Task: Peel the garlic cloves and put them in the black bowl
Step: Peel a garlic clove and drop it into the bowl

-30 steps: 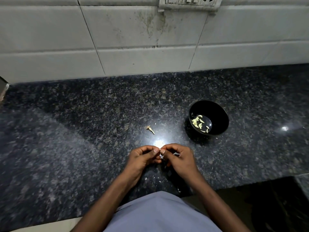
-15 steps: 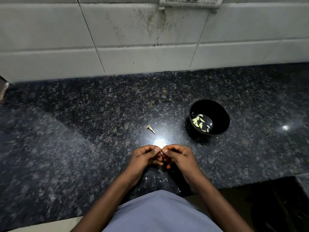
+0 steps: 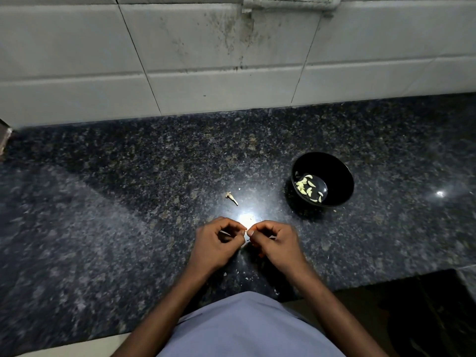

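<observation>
left hand (image 3: 215, 244) + right hand (image 3: 277, 242): fingers pinching what looks like garlic clove (image 3: 246, 234) | black bowl (image 3: 322, 179): peeled cloves inside

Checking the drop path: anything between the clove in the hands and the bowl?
Nothing visible. Both hands pinch the clove; the counter toward the bowl holds only tiny peel flecks.
</observation>
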